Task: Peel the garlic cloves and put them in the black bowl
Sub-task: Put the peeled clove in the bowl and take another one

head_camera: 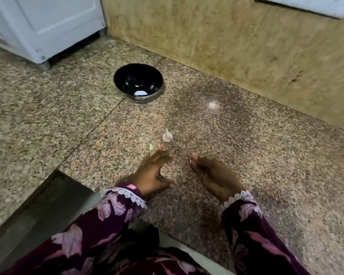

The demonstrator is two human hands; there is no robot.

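Observation:
A black bowl [138, 82] stands on the speckled granite counter [246, 155], far centre; I see only a bright reflection inside it. An unpeeled garlic clove [167, 135] lies just beyond my left hand [152, 171], whose fingers are spread and hold nothing. A small pale green piece [151, 147] sits left of that clove. A blurred whitish garlic piece or skin [213, 105] lies further right. My right hand [213, 173] rests palm-up with fingers curled; a small pale bit shows at its fingertips, too blurred to identify.
A white appliance [48, 26] stands at the back left. A tan stone wall [226, 46] runs behind the counter. At the near left the counter is cut away to a darker recess [38, 211]. My floral purple sleeves [99, 225] cover both forearms.

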